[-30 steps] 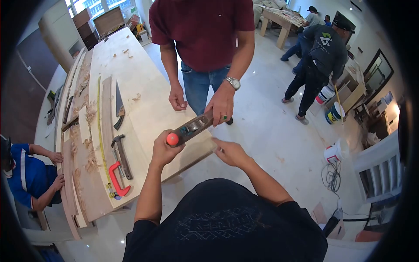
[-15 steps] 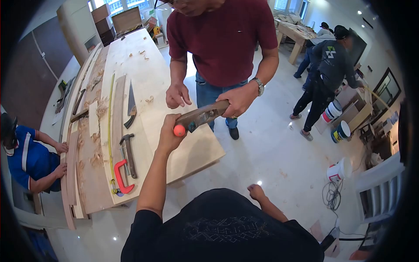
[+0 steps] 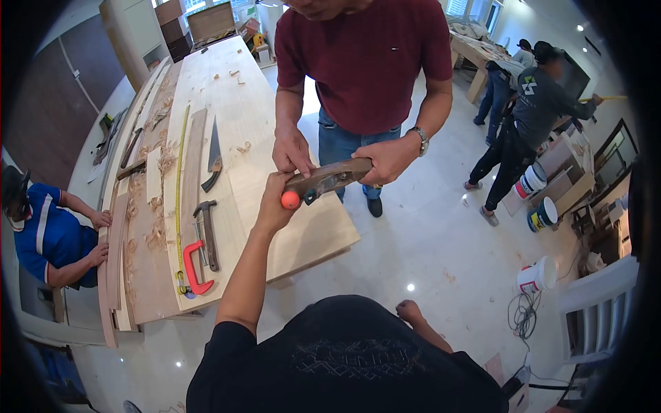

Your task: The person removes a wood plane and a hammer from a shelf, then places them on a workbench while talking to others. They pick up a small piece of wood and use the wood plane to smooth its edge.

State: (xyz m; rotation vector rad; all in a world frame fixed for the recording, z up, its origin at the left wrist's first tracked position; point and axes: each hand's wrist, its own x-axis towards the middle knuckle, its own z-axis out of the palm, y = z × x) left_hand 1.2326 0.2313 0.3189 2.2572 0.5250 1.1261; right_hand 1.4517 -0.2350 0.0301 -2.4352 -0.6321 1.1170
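A wooden hand plane (image 3: 329,177) with an orange-red ball-shaped knob (image 3: 290,200) is held between me and a person in a maroon shirt (image 3: 368,62). My left hand (image 3: 274,206) is wrapped round the near end, beside the knob. The co-worker's hand with a wristwatch grips the far end, and their other hand touches the plane's top near my fingers. Low over the floor, my right hand (image 3: 409,311) hangs by my side with its fingers curled; whether it holds anything is hidden.
On the workbench (image 3: 289,241) lie a handsaw (image 3: 214,155), a hammer (image 3: 208,237), a red clamp (image 3: 195,270), a yellow tape measure (image 3: 181,186) and shavings. A person in blue (image 3: 55,234) handles strips at left. Buckets (image 3: 537,274) and cable stand right.
The co-worker's free hand has moved down onto the plane. The person in dark grey at the right has raised an arm. The view has shifted slightly.
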